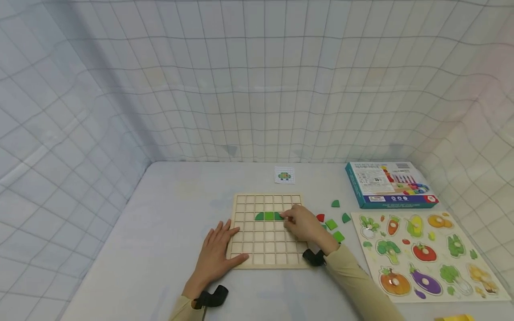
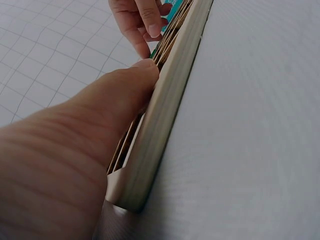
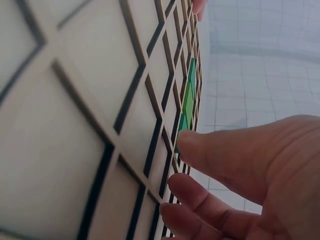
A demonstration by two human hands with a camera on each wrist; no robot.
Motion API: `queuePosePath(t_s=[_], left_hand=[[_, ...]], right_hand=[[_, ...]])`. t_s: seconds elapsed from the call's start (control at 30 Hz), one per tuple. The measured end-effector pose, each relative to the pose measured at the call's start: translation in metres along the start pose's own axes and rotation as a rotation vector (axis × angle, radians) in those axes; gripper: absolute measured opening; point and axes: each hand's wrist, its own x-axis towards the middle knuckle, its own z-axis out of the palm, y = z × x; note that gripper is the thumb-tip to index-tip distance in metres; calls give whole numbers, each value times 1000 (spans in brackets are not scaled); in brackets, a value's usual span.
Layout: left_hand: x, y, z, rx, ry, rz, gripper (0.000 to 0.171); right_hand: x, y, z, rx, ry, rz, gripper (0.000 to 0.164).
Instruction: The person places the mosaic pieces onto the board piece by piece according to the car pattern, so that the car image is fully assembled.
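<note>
A pale wooden grid board lies on the table in the head view. In one row of it sit a dark green quarter-circle tile, a light green square tile and a second dark green quarter-circle tile. My right hand is over the board, its thumb pressing on that second quarter-circle; the other fingertips stand a little apart from it. My left hand rests at the board's left side, fingers spread, with its thumb on the near-left part of the frame.
Right of the board lie loose tiles, including a red one, green squares and green quarter-circles. Behind is a small pattern card. A box and a vegetable puzzle board are at right. Gridded white cloth walls surround the table.
</note>
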Motion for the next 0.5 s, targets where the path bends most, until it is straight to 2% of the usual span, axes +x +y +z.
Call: queuePosePath(t_s=[0.13, 0.33, 0.5], left_hand=[[1, 0, -1, 8, 1, 0, 82], [0, 1, -1, 2, -8, -7, 83], [1, 2, -1, -4, -12, -9, 82]], right_hand=[[-4, 4, -7, 41, -21, -24, 23], [-17, 23, -29, 76, 34, -10, 19], [-28, 47, -53, 83, 122, 84, 19]])
